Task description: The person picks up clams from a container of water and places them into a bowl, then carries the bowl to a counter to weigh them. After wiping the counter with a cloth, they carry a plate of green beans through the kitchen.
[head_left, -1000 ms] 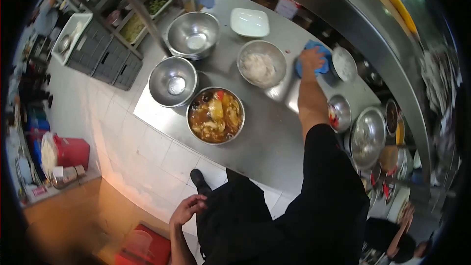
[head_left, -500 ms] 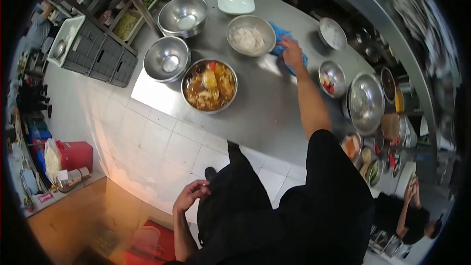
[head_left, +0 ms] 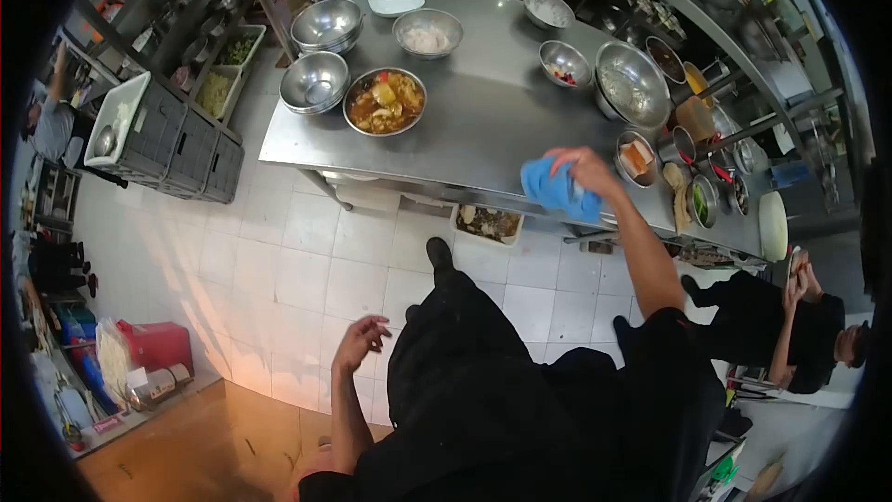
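The right hand (head_left: 587, 170) grips a blue cloth (head_left: 556, 190), bunched in its fingers at the near edge of the steel table (head_left: 483, 130). The left hand (head_left: 362, 338) hangs loose and empty, fingers half curled, over the tiled floor (head_left: 297, 260). A stew bowl (head_left: 385, 101) sits far left on the table.

Single head-worn fisheye view, looking steeply down from well above. Takes in the wearer's dark-clothed body at bottom, white tiled floor (head_left: 307, 251) mid-frame, steel counter (head_left: 483, 121) farther off at top. Black vignette around edges.
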`<action>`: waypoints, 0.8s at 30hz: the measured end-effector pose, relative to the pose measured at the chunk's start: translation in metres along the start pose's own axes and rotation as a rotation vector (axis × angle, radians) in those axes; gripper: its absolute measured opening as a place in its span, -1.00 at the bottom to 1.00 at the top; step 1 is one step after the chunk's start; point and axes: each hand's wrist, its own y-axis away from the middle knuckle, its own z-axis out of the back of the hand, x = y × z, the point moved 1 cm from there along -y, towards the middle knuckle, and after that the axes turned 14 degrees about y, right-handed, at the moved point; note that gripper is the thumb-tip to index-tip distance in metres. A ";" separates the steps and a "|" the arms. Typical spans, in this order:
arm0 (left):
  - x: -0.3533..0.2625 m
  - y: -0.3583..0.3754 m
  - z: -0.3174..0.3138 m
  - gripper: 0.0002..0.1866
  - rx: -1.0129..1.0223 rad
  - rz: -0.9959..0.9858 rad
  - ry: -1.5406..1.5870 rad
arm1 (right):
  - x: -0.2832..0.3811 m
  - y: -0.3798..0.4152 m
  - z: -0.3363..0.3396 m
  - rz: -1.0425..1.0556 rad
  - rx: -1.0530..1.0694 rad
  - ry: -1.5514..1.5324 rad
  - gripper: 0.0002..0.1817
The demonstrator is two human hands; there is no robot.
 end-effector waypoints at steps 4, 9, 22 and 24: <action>-0.085 -0.054 -0.015 -0.69 -0.128 -0.325 0.089 | -0.035 -0.065 0.007 -0.461 -0.195 -0.252 -0.55; -0.215 -0.141 -0.034 -0.50 -0.302 -0.512 0.167 | 0.004 -0.206 -0.072 -0.744 -0.516 0.503 -0.37; -0.289 -0.242 -0.036 -0.76 -0.517 -0.575 0.081 | 0.013 -0.197 -0.080 0.345 -0.202 0.629 -0.56; -0.292 -0.254 -0.032 -0.79 -0.457 -0.524 0.099 | 0.037 -0.156 -0.100 0.175 -0.343 0.628 -0.58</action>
